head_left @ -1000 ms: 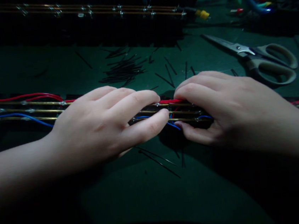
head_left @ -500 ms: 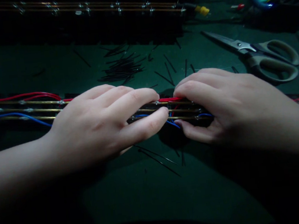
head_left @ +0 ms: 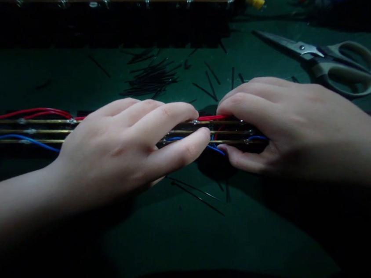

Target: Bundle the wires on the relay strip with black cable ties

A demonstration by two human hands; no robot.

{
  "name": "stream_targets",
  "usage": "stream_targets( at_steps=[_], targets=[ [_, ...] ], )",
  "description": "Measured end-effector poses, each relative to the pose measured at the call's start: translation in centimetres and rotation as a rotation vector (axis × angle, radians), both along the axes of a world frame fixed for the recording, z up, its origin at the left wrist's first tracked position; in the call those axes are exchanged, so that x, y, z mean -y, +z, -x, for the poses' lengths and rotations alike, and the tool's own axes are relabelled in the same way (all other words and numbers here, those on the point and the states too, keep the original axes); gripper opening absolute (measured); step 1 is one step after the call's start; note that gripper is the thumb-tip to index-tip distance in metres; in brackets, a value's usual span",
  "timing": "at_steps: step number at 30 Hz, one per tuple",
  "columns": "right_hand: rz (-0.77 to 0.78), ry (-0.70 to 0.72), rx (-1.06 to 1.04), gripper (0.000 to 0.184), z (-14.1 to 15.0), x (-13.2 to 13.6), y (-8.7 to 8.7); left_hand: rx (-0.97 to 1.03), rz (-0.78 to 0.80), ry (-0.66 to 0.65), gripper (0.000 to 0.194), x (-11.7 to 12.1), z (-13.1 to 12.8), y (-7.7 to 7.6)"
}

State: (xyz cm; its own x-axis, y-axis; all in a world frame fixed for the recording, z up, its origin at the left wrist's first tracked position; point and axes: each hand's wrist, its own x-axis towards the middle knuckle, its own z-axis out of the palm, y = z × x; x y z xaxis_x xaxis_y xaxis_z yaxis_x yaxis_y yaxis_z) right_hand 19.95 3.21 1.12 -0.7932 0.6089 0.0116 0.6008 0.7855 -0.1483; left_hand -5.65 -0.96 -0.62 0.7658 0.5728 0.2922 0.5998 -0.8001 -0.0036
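Observation:
A long dark strip with brass-coloured rods [head_left: 52,131] and shiny joints runs left to right across the view. Red wires [head_left: 212,118] follow its far edge, and a blue wire [head_left: 219,150] sticks out at the near edge between my hands. My left hand [head_left: 117,150] is curled over the strip, its fingers at the far edge and its thumb lying across the rods. Beside it, my right hand [head_left: 280,124] grips the strip, fingertips against the red wires and thumb at the near edge by the blue wire. Both palms hide the parts beneath.
Scissors [head_left: 305,49] lie beyond my right hand. A pile of thin black strips [head_left: 152,78] is scattered behind the work, and two long ones [head_left: 198,198] lie in front on the green surface [head_left: 170,242]. At the back is another rodded strip [head_left: 120,20] with a yellow connector [head_left: 256,2].
The whole view has shifted slightly, so surrounding things appear a little higher and mostly farther right. Both hands keep nearly the same grip on the strip.

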Motion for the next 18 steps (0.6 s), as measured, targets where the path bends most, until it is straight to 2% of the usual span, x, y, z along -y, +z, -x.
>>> stream_targets(
  at_steps=[2,10,18],
  targets=[
    [-0.02,0.025,-0.01,0.022,0.01,-0.04,0.01,-0.012,-0.005,-0.001,0.038,-0.02,0.0,0.05],
    [-0.045,0.074,-0.047,0.025,-0.13,-0.21,-0.29,0.027,0.152,0.051,0.036,0.23,-0.04,0.47],
    [-0.034,0.075,-0.051,0.031,-0.36,-0.31,-0.41,-0.006,0.141,0.049,0.04,0.32,-0.16,0.66]
  ],
)
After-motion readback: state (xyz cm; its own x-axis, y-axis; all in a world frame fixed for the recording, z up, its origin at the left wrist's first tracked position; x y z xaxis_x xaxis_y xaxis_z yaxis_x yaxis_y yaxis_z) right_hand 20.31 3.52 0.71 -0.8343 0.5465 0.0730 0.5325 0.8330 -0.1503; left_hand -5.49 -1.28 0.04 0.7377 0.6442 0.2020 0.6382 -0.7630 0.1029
